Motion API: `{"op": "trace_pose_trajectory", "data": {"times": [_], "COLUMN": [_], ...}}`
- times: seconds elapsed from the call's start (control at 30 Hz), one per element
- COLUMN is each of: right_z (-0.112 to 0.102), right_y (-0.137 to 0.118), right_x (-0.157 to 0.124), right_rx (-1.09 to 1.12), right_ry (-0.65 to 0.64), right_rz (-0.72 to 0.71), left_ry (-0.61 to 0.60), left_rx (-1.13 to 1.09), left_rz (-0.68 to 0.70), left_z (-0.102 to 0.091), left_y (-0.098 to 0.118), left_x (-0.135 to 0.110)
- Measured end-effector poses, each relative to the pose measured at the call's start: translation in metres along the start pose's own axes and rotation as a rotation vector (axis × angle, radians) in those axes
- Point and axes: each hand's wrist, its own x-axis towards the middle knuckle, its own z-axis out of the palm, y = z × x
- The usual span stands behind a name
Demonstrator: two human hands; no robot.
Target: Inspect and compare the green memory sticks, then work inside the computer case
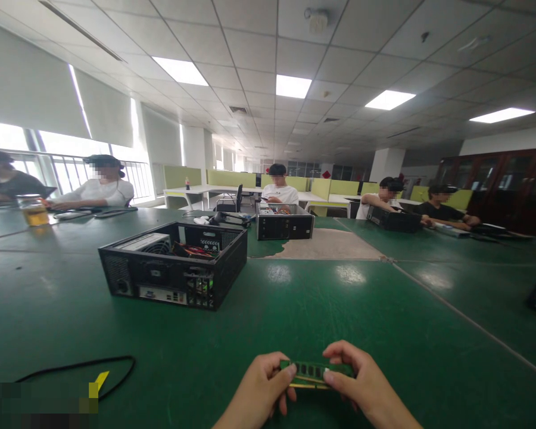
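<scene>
Left hand [264,384] pinching one end of RAM [311,370], right hand [357,376] pinching the other; RAM above desk [170,339], toward near edge. Open PC [170,275] farther from that edge, to the left.

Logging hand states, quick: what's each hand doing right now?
Left hand: closed, pinching the left end of a green memory module.
Right hand: closed, pinching its right end.
</scene>
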Motion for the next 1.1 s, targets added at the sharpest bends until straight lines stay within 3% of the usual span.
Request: {"op": "trace_pose_trajectory", "data": {"times": [0.23, 0.57, 0.83, 1.1], "right_z": [-0.011, -0.012, -0.007, -0.008], "right_y": [-0.003, -0.001, 0.005, 0.012], "right_x": [0.001, 0.001, 0.000, 0.001], "right_rx": [-0.026, -0.173, -0.363, -0.630], "right_ry": [-0.088, -0.070, -0.013, 0.011], "right_rz": [0.092, 0.055, 0.088, 0.035], "left_ry": [0.044, 0.014, 0.157, 0.122], "left_rx": [-0.027, 0.042, 0.691, 0.911], "left_rz": [0.018, 0.005, 0.176, 0.162], "left_z": [-0.011, -0.011, -0.018, -0.019], "left_y": [-0.007, 0.000, 0.017, 0.014], "left_x": [0.006, 0.001, -0.013, -0.014]}}
